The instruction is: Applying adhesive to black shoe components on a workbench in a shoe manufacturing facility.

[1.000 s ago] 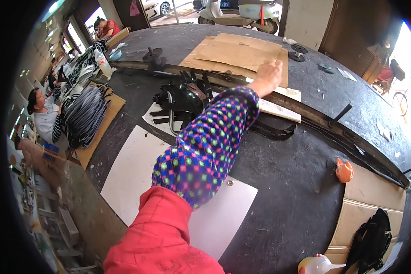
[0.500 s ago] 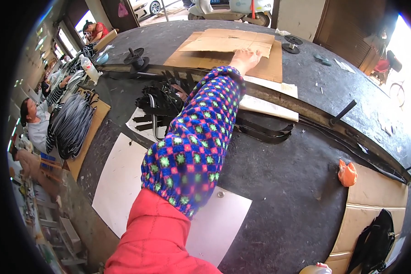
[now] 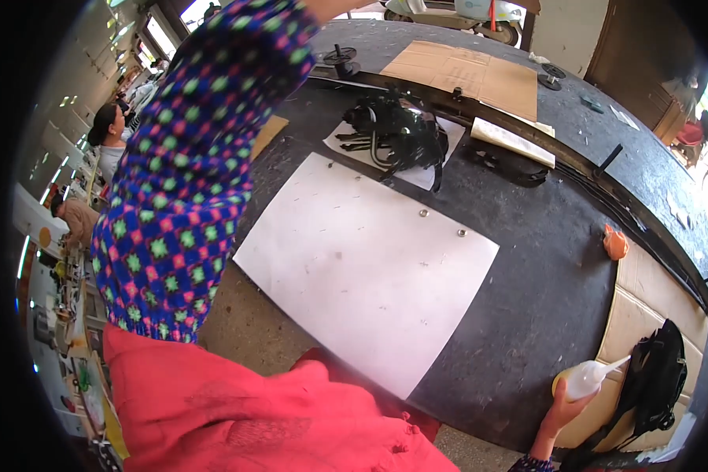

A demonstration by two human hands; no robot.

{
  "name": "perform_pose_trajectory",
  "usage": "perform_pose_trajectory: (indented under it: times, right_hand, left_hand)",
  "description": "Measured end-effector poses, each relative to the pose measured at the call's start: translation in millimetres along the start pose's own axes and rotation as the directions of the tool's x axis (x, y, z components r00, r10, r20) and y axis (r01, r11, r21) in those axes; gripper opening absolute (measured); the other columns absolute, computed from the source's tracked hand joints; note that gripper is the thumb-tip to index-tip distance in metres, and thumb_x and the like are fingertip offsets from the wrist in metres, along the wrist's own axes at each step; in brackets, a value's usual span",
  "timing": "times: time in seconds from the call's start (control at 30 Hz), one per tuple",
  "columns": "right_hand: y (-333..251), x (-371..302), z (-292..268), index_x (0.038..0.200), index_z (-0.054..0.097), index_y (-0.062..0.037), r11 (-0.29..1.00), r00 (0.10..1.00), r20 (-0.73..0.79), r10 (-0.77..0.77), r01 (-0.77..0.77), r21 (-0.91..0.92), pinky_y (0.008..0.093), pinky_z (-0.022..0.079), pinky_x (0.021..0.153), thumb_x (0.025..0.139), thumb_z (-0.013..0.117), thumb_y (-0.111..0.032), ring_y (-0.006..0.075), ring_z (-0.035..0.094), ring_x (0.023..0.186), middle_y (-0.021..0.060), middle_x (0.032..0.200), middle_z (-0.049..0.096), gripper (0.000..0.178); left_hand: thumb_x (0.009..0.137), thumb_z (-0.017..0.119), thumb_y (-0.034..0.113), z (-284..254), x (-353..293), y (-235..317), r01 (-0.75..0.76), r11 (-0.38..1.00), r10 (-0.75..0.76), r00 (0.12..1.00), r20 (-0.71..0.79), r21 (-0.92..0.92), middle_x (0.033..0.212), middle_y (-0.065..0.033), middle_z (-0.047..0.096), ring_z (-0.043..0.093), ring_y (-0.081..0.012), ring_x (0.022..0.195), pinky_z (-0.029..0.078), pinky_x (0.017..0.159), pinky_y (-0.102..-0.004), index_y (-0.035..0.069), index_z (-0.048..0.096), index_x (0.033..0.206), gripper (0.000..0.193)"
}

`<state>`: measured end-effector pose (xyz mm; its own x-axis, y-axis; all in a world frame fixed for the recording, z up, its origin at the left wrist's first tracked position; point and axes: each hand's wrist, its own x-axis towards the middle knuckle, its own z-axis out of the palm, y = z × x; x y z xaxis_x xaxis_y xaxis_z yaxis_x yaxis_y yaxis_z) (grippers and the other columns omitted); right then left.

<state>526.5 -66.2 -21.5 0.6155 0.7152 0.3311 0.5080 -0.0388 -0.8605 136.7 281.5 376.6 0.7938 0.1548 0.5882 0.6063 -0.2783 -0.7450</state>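
Note:
My left arm, in a blue sleeve with bright checks, reaches up across the left side. Its hand [image 3: 332, 8] is cut by the top edge, so its fingers are hidden. At lower right my right hand [image 3: 562, 411] grips a squeeze bottle [image 3: 580, 381] with a long white nozzle and yellowish contents, tilted toward a black bag [image 3: 654, 377]. Between my arms a large white sheet [image 3: 354, 275] lies on the dark table, dotted with small marks; two metal rings [image 3: 424, 213] rest on it. Beyond it, a bundle of black strips [image 3: 405, 134] sits on white paper.
Flat cardboard [image 3: 464, 79] lies beyond a raised rail [image 3: 480, 110] that crosses the table. Black spools [image 3: 552, 75] stand near it. A curled paper stack [image 3: 513, 143] lies before the rail. Crumpled orange plastic [image 3: 615, 242] sits by cardboard at right. People [image 3: 108, 138] are at left.
My left hand has left the cardboard and moved up and left; the upper cardboard piece is gone from the pile. The right hand with the bottle has come farther into view. The view has shifted.

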Motion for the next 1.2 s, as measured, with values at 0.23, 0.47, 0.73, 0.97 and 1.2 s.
perform_pose_trajectory:
  times: [0.23,0.47,0.73,0.97,1.2]
  right_hand:
    - [-11.4,6.4,1.1,0.132,0.037,-0.0007,0.994,0.999,0.038,-0.024,0.028,-0.106,0.0372,0.039,0.095,0.077,0.072,-0.024,0.0269,0.05,0.11,0.0155,0.121,0.049,0.069]
    - [-3.9,13.1,9.8,0.128,0.04,0.0,0.989,0.989,0.021,-0.147,0.147,-0.026,0.0372,0.042,0.093,0.08,0.072,-0.026,0.0268,0.053,0.105,0.0152,0.116,0.053,0.063]
    - [-10.4,8.8,6.0,0.129,0.039,0.0005,0.983,0.987,0.016,-0.159,0.159,-0.093,0.0377,0.041,0.093,0.082,0.069,-0.029,0.0278,0.053,0.105,0.016,0.116,0.053,0.063]
    - [-16.0,12.2,6.2,0.128,0.04,0.0012,0.973,0.988,0.037,-0.149,0.153,-0.171,0.038,0.041,0.092,0.082,0.069,-0.029,0.0282,0.053,0.105,0.0169,0.115,0.053,0.062]
    - [-60.8,42.6,52.6,0.133,0.035,0.0007,0.987,0.987,-0.044,-0.156,0.157,0.025,0.0357,0.038,0.096,0.084,0.066,-0.03,0.0245,0.05,0.11,0.0141,0.12,0.051,0.065]
  left_hand:
    - [0.078,0.061,0.014,-208.3,-151.0,136.8,0.174,0.984,-0.165,0.969,0.182,-0.036,0.115,-0.0023,0.061,0.056,-0.0179,0.092,0.041,0.076,-0.0311,0.024,0.062,0.118,0.041]
    - [0.084,0.053,0.018,-239.3,-298.2,328.9,0.49,0.686,-0.28,0.86,0.427,-0.537,0.127,-0.0021,0.053,0.048,-0.0143,0.106,0.032,0.085,-0.0291,0.02,0.06,0.118,0.035]
    - [0.083,0.054,0.017,-245.7,-315.2,368.3,0.396,0.447,-0.255,0.916,0.31,-0.803,0.128,-0.0012,0.052,0.048,-0.0144,0.106,0.037,0.085,-0.0291,0.02,0.058,0.119,0.036]
    - [0.082,0.053,0.011,-237.2,-299.2,371.9,0.393,0.302,-0.128,0.92,0.371,-0.869,0.129,-0.0024,0.051,0.048,-0.0168,0.107,0.039,0.086,-0.0307,0.016,0.059,0.116,0.035]
    - [0.075,0.052,0.005,-117.5,-265.5,266.4,0.539,-0.141,-0.153,0.817,0.556,-0.83,0.077,-0.0072,0.063,0.059,-0.0242,0.085,0.045,0.075,-0.0386,0.007,0.062,0.069,0.012]
